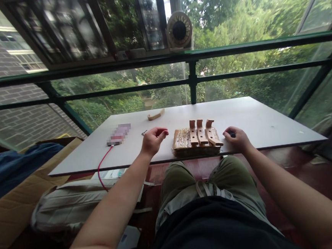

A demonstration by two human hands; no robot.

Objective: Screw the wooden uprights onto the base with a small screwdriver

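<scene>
Head view: three hooks [201, 133] top the block [181, 138], one [156, 115] waits by the worktop [269, 128]'s far edge, right hand [238, 138] squeezes a black thing [231, 134], left hand [152, 141] I can't tell.

The left arm [114, 201] slants from near left toward far right, its elbow bent. The left hand [153, 141] hovers with fingers curled and pointing right, thumb close to the index finger; whether their tips touch is too small to tell. The right arm [288, 184] slants from near right toward far left. The right hand [238, 138] has its fingers folded inward, facing left. The 2 hands are well apart.
</scene>
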